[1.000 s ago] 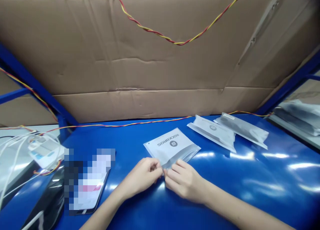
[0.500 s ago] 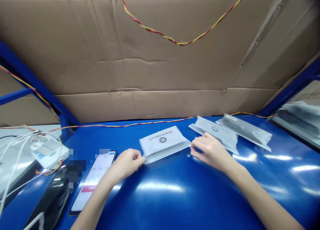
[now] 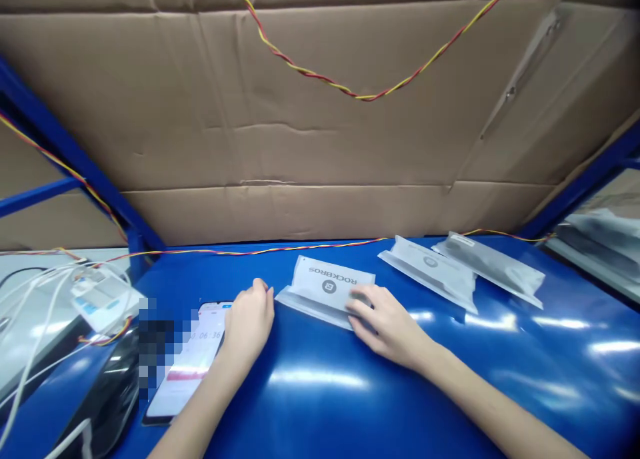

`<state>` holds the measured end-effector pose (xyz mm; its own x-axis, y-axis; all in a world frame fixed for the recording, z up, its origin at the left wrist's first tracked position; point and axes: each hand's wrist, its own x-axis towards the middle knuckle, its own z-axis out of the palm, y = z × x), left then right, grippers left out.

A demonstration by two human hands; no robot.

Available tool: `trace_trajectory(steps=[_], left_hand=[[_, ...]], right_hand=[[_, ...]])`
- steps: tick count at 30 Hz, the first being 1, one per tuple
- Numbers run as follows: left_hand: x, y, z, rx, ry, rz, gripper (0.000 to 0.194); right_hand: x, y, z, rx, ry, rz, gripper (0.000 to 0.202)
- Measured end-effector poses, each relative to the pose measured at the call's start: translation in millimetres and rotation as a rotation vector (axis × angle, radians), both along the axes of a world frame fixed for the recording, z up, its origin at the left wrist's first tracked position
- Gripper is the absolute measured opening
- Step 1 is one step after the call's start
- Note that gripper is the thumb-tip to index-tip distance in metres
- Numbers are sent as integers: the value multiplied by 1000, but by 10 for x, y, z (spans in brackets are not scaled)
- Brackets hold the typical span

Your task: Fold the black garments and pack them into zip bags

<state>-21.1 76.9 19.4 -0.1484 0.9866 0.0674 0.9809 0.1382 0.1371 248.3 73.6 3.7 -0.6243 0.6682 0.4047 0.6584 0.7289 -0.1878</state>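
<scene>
Head view: the pouch (image 3: 315,286) lies on the blue tabletop (image 3: 310,416) between the two hands, its printed face up, with the lettering upside down to the wearer and a pale strip (image 3: 313,312) running along the near edge. At its right end is the right hand (image 3: 387,322), fingers bent and a little apart, some of them over the printed face, with the thumb lower down; slight blur leaves it unclear whether they pinch the edge or only rest there. The left hand (image 3: 251,316) is just beside the left end, over a corner of the phone (image 3: 193,366), with its fingers curled in; their tips are hidden, so I cannot tell whether they press together or touch the pouch. As a judgement, handling this well means a light, even touch: the film looks thin, the strip seems creased where it meets the printed face, and firm pressure at one end could pucker it or twist the pouch on so glossy a surface. Keeping the right fingers low and flat should steady it, while the left is best kept off the phone screen. The second pouch (image 3: 433,270) and third pouch (image 3: 495,270) lie farther right, apart from the right fingers.
</scene>
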Motion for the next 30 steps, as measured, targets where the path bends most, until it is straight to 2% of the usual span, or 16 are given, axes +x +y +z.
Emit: trace_trajectory(steps=[4,8,12,14,16,20,23,26,30], left_hand=[[47,-26,20,46,-37,-57,25],[221,-113,-45,87,-145,-252,29],[365,-184,-196,152,-160,-546,37],[379,-195,-268,170,-116,-631,43],[359,-195,-313,169,-71,-652,47],[303,-203,-314,123,-31,-627,52],[305,-228,-289,50,-26,-585,57],[330,-251,-270,-35,-20,-551,62],[339,-258,-207,-124,-19,-535,65]], right_hand=[[-25,17,-43,41,-105,47,40],[-86,-67,-10,49,-182,20,51],[-241,-259,36,110,-137,-31,35],[-296,-330,50,90,-84,-10,29],[-311,-353,52,72,-45,11,29],[-226,-257,48,28,-74,63,53],[-90,-118,63,-5,-108,69,41],[92,34,97,-5,-132,-60,27],[445,255,151,-24,-194,-299,26]])
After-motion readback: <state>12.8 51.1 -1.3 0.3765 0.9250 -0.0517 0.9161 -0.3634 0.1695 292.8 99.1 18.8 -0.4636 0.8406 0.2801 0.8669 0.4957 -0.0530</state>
